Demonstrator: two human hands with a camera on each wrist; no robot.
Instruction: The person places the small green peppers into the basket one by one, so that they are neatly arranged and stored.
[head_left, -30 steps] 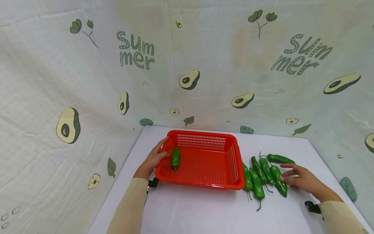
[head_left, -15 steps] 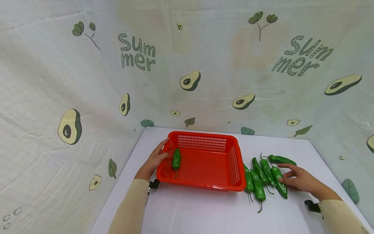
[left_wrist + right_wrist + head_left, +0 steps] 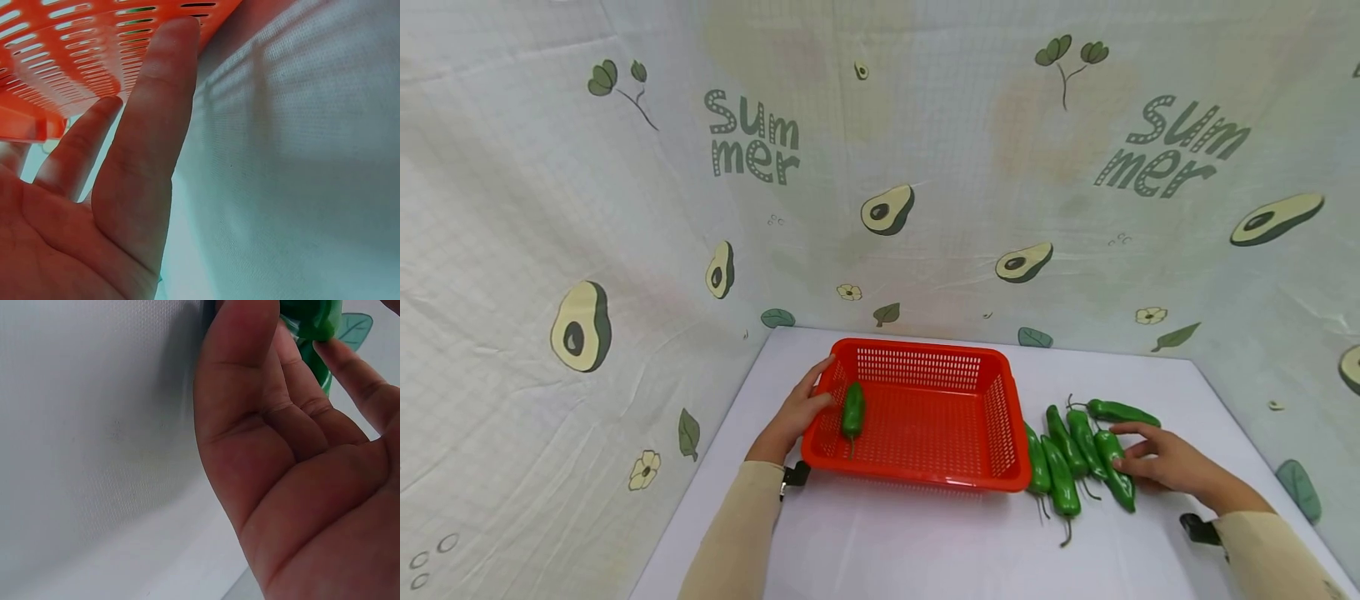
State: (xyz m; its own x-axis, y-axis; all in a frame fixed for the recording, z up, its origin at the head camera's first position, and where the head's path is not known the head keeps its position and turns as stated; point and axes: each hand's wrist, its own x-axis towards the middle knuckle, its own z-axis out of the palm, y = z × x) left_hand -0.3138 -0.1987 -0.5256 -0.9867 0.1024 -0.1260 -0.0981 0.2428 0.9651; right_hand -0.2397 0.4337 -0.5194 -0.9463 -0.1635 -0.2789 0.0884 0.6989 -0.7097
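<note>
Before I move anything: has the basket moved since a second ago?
No. Against the printed leaf, the basket shows no visible shift in any direction.

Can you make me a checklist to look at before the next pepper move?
1. Left grip touching the red basket: ok, it's at the left side.
2. Right grip at the rightmost upright-lying pepper: ok, fingers touch it.
3. That pepper held tightly: cannot tell.
4. Space in the basket: ok, just one pepper inside shows.
5. Outside peppers spread apart: not ok, several are bunched together.
</note>
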